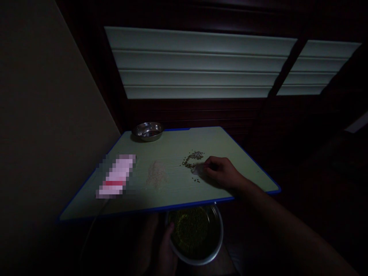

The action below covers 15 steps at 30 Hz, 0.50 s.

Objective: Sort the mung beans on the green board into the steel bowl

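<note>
My right hand [221, 171] rests on a pale green table [172, 147], fingers curled together at a scatter of small dark grains [193, 159] and a small pale heap [196, 170]. What the fingertips pinch is too small to see. Below the table's near edge, my left hand [166, 251] grips the rim of a metal bowl [214, 247] filled with greenish grains, held on my lap. A pale pile of light grains [156, 173] lies at the table's middle.
An empty steel dish [148, 131] stands at the table's far left corner. A pink and white blurred object [116, 176] lies at the left. The table has a blue edge [184, 206]; a wall stands left, a shuttered window behind. The room is dim.
</note>
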{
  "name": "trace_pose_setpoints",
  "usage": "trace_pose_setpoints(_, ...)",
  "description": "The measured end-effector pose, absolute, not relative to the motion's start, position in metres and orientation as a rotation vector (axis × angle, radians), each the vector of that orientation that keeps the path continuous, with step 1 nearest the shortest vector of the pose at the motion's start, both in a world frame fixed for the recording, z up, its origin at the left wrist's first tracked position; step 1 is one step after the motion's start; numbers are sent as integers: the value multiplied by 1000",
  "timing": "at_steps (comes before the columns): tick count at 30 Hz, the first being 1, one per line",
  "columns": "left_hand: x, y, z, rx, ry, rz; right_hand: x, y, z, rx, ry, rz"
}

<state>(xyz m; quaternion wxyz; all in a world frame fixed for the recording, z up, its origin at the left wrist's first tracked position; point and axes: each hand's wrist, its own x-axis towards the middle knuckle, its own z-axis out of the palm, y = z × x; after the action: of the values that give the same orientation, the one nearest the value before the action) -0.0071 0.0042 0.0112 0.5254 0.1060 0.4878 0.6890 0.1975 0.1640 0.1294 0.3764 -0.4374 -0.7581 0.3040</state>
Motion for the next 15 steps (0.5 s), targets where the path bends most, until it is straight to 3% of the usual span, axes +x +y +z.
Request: trace_pose_setpoints(15, -6, 5, 4, 229, 1168, 1619, 198, 166, 126, -1082, -1960, 739)
